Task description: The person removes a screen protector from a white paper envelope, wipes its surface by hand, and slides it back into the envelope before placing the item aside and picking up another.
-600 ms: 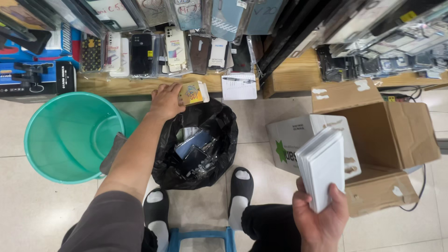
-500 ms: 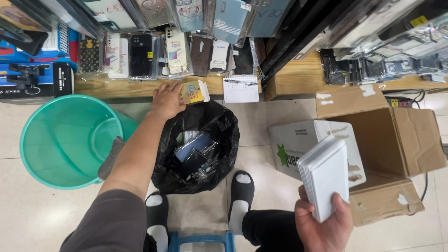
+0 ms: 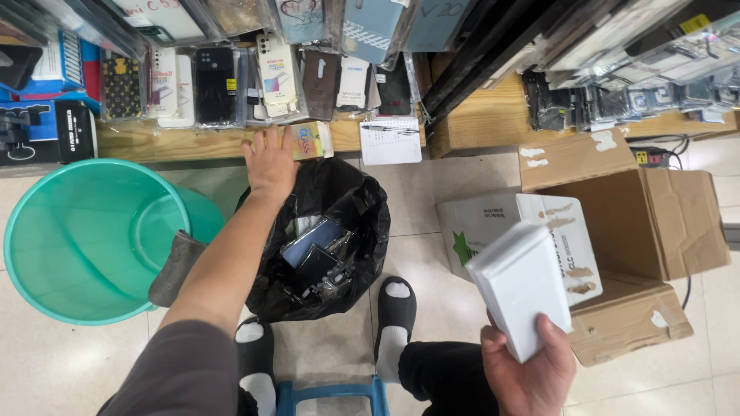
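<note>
Left hand: the left hand [image 3: 270, 160] reaches forward over the black plastic bag [image 3: 362, 208], palm down and fingers spread on a small yellow printed packet [image 3: 310, 141] at the front edge of the wooden shelf [image 3: 193, 143]; whether it grips the packet cannot be told.
Right hand: the right hand [image 3: 532, 370] is clenched around the lower end of a stack of flat white boxes [image 3: 520, 286], held tilted above the floor near the person's knee.
Change: over the last half second the left hand has stayed on the packet, while the white stack sits at nearly the same spot, so the reach looks paused at the shelf.
Bag: open between the 2 black slippers [image 3: 393, 308], it holds dark phone cases and clear wrappers.
Left side: a round turquoise plastic bin [image 3: 85, 239] stands on the tiled floor [image 3: 46, 362], touching the bag.
Right side: an open brown cardboard carton [image 3: 655, 223] lies by a white printed box [image 3: 478, 223].
Shelf: packaged phone cases [image 3: 216, 81] hang in rows above its front edge.
</note>
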